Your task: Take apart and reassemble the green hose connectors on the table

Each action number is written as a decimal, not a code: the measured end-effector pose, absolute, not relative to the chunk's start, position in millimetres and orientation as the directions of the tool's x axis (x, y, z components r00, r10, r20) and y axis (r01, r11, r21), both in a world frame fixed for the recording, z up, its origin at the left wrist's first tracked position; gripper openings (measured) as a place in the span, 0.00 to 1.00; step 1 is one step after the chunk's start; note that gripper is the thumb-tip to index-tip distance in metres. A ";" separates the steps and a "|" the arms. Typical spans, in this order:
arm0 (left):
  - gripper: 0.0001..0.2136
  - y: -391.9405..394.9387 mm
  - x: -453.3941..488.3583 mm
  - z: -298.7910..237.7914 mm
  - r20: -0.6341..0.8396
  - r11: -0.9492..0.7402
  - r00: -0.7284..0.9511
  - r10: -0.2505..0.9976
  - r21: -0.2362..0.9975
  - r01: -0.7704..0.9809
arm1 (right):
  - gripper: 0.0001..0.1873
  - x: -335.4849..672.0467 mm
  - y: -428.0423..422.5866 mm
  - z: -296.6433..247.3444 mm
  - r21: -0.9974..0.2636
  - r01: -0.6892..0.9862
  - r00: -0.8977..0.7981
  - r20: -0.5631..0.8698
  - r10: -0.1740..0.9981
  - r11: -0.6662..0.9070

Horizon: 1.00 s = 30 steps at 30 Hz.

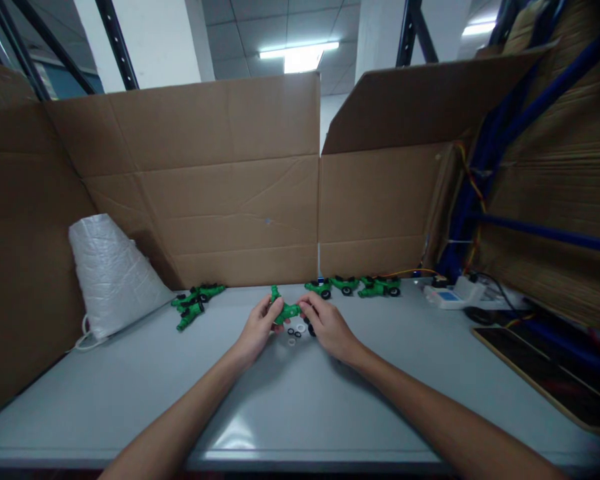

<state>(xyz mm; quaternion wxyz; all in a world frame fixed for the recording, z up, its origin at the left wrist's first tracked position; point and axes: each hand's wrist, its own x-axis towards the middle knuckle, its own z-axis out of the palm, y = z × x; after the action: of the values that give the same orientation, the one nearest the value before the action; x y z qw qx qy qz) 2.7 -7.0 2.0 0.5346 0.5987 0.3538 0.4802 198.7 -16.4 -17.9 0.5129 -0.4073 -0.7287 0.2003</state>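
Green fitting (286,312) held above table (260,407), nearer back edge than front. Left hand (259,327) clamped round it, seemingly steadying. Right hand (329,327) at its right end, fingertips close; grip unclear. Small rings (301,327) beneath, apparently for reach. Other green fittings (377,288) near back edge, probably parked aside.
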 end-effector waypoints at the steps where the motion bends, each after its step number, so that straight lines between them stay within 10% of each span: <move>1: 0.22 -7.3 2.3 2.3 0.184 -0.159 0.291 0.939 0.981 -0.108 | 0.12 198.3 -17.3 -17.2 -0.704 0.391 -0.144 0.590 0.794 0.593; 30: 0.21 -7.2 2.1 0.5 0.194 -0.150 0.327 0.925 0.976 -0.155 | 0.13 201.5 -17.0 -14.2 -0.616 0.464 -0.177 0.639 0.748 0.636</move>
<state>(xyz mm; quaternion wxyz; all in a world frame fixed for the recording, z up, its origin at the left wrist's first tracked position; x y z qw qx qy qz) 2.1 -7.2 0.5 0.5636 0.5880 0.3274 0.4790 201.5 -17.0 -14.2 0.4997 -0.4021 -0.7539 0.1423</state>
